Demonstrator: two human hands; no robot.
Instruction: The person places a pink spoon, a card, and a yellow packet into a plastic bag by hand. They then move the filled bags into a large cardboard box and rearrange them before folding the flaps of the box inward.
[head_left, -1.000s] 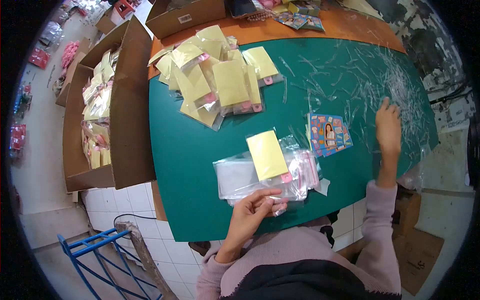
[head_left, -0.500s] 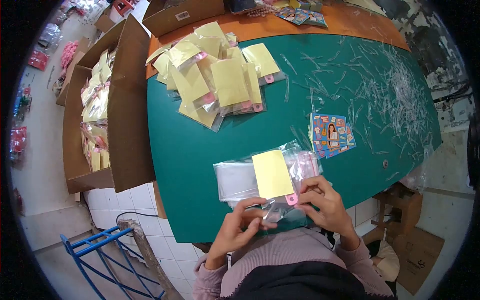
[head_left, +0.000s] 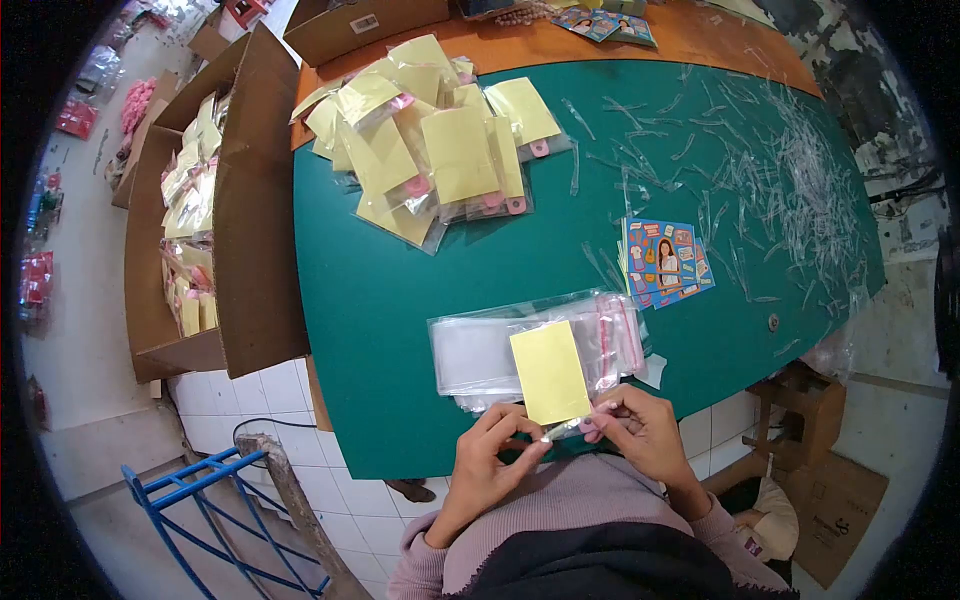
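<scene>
A clear plastic bag with a yellow card in it (head_left: 552, 372) lies tilted near the table's front edge, its open end toward me. My left hand (head_left: 492, 455) pinches the bag's lower edge between thumb and forefinger. On the other side, my right hand (head_left: 640, 432) has its fingers closed on the bag's lower right corner, where a small pink piece shows partly behind the fingertips. Beneath and behind the bag is a stack of flat clear plastic bags (head_left: 470, 355) with red-edged strips at its right end.
Several filled bags with yellow cards (head_left: 460, 155) are heaped at the back left. Blue printed cards (head_left: 665, 262) lie right of the stack, near scattered clear plastic strips (head_left: 800, 190). A cardboard box (head_left: 262, 220) of similar bags stands left of the green table (head_left: 380, 300).
The bag with the yellow card has moved down toward me. Its flap, loose and spread before, is now gathered between my fingers. A small whitish scrap shows right of the stack.
</scene>
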